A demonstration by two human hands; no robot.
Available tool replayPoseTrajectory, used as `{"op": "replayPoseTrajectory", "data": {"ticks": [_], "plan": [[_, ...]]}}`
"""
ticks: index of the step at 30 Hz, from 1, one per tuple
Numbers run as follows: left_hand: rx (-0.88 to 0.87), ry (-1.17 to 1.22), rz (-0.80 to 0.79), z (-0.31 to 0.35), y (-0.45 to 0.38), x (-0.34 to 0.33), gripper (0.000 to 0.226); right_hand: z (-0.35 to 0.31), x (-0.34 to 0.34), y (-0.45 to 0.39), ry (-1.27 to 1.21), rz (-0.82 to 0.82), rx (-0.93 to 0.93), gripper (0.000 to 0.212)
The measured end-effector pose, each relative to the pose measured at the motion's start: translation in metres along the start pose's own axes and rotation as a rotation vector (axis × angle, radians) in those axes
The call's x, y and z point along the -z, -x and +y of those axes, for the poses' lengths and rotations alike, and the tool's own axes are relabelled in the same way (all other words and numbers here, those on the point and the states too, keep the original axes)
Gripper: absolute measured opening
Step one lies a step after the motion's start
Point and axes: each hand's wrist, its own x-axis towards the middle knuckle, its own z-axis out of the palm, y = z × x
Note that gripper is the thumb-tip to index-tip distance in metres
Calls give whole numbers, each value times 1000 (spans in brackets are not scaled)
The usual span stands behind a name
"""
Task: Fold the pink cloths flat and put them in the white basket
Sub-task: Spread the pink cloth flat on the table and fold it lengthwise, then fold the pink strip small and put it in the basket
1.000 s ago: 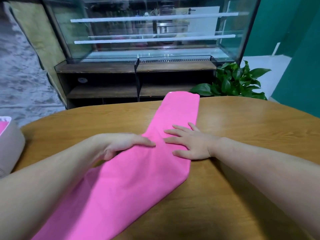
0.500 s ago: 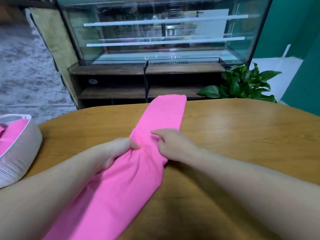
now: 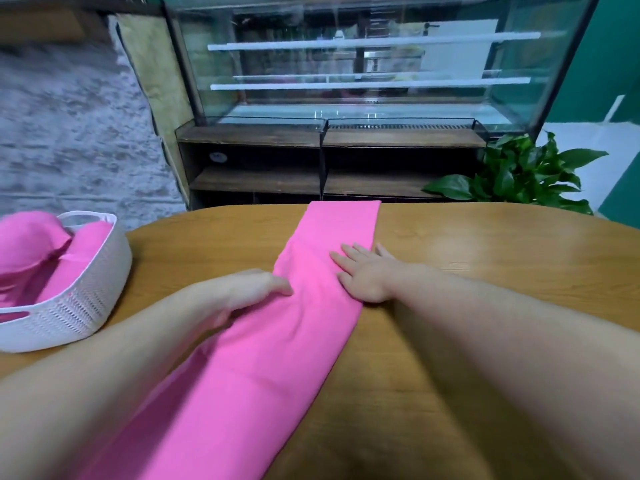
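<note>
A long pink cloth (image 3: 277,348), folded into a narrow strip, lies across the wooden table (image 3: 485,258) from the far edge toward me. My right hand (image 3: 363,271) presses flat on the strip's right side with straight fingers. My left hand (image 3: 249,289) rests at its left edge, fingers extended onto the fabric. A white woven basket (image 3: 79,299) stands at the table's left end with more pink cloth (image 3: 38,251) heaped inside.
Beyond the table stands a glass display case (image 3: 363,71) on dark wooden shelves. A green leafy plant (image 3: 519,174) sits behind the table's far right edge. Bare tabletop lies right of the cloth.
Both hands gathered and narrowed the cloth, then spread flat on it again. The strip is now narrower. The view turned left, bringing the basket into sight.
</note>
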Motion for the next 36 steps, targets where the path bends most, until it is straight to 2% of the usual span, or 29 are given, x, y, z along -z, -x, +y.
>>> {"op": "replayPoseTrajectory", "data": {"ticks": [4,6,8,10,12,15,22,27,30,32,36], "plan": [[-76,30,70,-9,-2,-1,15,-20,8,-3,-113,-11,-51,62],[-90,45,103,-11,-5,-5,16,-36,5,7,-230,107,-47,63],[-97,84,106,-9,-6,-7,20,-54,0,29,-273,293,-13,63],[-115,122,114,-6,-8,-12,22,-74,-10,58,-139,372,47,67],[-125,172,128,-4,-12,-21,23,-92,-26,83,-33,277,64,68],[-125,210,158,-3,-14,-28,23,-98,-44,96,-61,104,5,66],[-135,169,144,-4,-4,-20,16,-59,-32,83,-37,61,165,62],[-107,109,72,-16,13,-11,28,-42,-15,64,72,-12,199,62],[-99,76,18,-28,27,-11,32,-45,-9,54,201,-14,150,62],[-108,53,-20,-36,38,-13,23,-56,-7,53,245,12,124,65],[-149,159,5,-54,51,-25,25,-78,-20,72,115,126,97,70]]}}
